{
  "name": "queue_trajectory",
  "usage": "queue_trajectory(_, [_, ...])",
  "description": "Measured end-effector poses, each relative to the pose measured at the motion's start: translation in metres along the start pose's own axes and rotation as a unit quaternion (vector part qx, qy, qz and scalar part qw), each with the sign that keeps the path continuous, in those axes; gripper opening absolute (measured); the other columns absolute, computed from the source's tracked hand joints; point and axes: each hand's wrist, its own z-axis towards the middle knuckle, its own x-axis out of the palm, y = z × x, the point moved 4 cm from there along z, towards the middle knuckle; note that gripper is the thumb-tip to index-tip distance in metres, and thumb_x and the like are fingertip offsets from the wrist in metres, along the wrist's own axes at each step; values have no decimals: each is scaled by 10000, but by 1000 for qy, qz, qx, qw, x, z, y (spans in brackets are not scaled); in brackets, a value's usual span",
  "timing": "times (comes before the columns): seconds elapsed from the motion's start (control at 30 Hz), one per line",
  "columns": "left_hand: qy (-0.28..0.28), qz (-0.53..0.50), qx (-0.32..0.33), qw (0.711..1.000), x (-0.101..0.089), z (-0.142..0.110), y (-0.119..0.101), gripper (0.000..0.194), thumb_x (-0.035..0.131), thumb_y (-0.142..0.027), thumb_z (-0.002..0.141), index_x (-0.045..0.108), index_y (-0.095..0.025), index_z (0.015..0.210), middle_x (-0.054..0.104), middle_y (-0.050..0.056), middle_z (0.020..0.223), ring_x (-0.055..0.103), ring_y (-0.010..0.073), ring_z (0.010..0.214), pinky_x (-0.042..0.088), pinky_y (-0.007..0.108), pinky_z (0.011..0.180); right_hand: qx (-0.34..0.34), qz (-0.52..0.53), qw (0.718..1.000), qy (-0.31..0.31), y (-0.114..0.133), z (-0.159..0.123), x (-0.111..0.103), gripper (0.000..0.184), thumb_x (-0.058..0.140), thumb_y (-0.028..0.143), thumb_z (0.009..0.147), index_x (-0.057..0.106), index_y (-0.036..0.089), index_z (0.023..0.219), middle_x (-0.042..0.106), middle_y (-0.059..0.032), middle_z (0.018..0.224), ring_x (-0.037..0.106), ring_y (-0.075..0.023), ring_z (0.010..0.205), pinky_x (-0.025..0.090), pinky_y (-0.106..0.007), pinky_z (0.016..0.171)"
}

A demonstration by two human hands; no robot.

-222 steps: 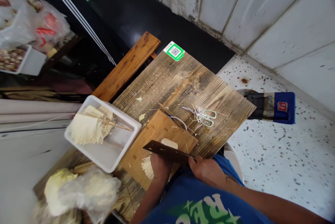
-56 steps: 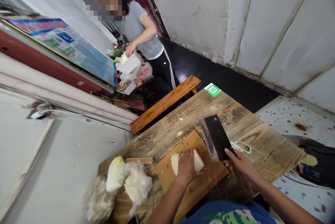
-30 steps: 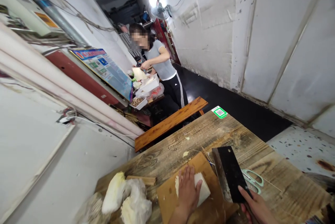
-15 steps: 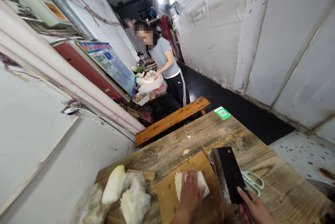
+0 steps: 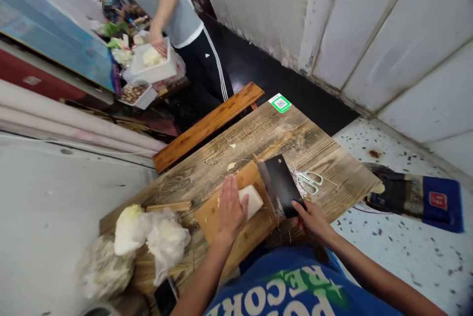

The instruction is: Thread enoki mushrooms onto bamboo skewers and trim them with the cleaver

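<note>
A whitish block of food [image 5: 251, 201] lies on a wooden cutting board [image 5: 210, 212]; I cannot tell its exact kind. My left hand [image 5: 232, 205] rests flat over the block's left part, fingers stretched out and close together. The handle of a broad dark cleaver [image 5: 283, 183] is gripped in my right hand [image 5: 310, 217]. Its blade lies tilted at the board's right side, apart from the block. Just beyond the cleaver are pale green scissors [image 5: 315, 176].
Plastic bags with pale food [image 5: 168, 237] and a yellowish-white cabbage [image 5: 129, 227] sit left on the wooden table [image 5: 295, 131]. A phone [image 5: 165, 296] is near its edge. Behind stands a bench [image 5: 210, 126]; a person [image 5: 177, 11] reaches into a white tub [image 5: 158, 71].
My view has swung down and right, bringing my shirt and forearms into sight. My left hand has shifted toward the block's left end, its fingers closer together. The cleaver stays in my right hand.
</note>
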Motion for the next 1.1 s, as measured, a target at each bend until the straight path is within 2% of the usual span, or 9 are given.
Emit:
queue_trajectory(0.07, [56,-5,45,997,14,-4,-8,552,352,-321,939,252,-92,1431,357,179,1474,264,258,1394,263,472,1131,12,9,1000,22,-4,-2,7,336,449,550,846,423,222,782,531,63,469,466,-104,331,340,-208,332])
queue_trajectory(0.13, [76,-3,52,996,25,-8,-12,516,328,-296,945,283,-90,1416,407,178,1444,308,257,1375,273,469,1127,21,20,999,39,-5,-4,14,333,445,546,848,421,220,786,526,69,465,454,-94,323,332,-197,323])
queue_trajectory(0.33, [58,39,0,998,30,-2,-6,487,290,-233,952,299,-54,1405,412,200,1433,300,252,1375,204,498,1146,54,49,993,93,-3,-6,24,346,433,548,848,416,206,801,528,76,467,430,-75,320,333,-179,316])
queue_trajectory(0.47, [69,41,-12,997,38,-2,-2,501,281,-244,950,294,-80,1424,442,193,1416,323,253,1367,226,515,1131,57,29,992,105,0,-3,19,353,435,551,842,420,200,816,538,71,476,447,-76,331,341,-176,322])
queue_trajectory(0.63, [48,44,-25,998,49,-11,-1,534,272,-233,950,209,-101,1463,389,184,1455,249,250,1401,154,535,1144,83,29,986,141,0,2,14,354,446,557,837,441,204,819,531,77,475,430,-69,314,326,-167,312])
queue_trajectory(0.83, [56,37,-33,997,46,-10,-5,551,267,-228,955,140,-124,1481,379,189,1459,229,246,1408,159,546,1139,81,28,982,167,0,4,9,344,437,546,853,465,203,870,533,77,468,443,-74,311,304,-158,315])
queue_trajectory(1.1, [60,36,-38,997,38,-13,-21,602,281,-199,946,33,-111,1488,284,190,1506,133,261,1430,163,537,1143,75,0,980,184,-1,5,4,342,434,531,865,462,196,929,539,74,468,449,-72,312,283,-147,316])
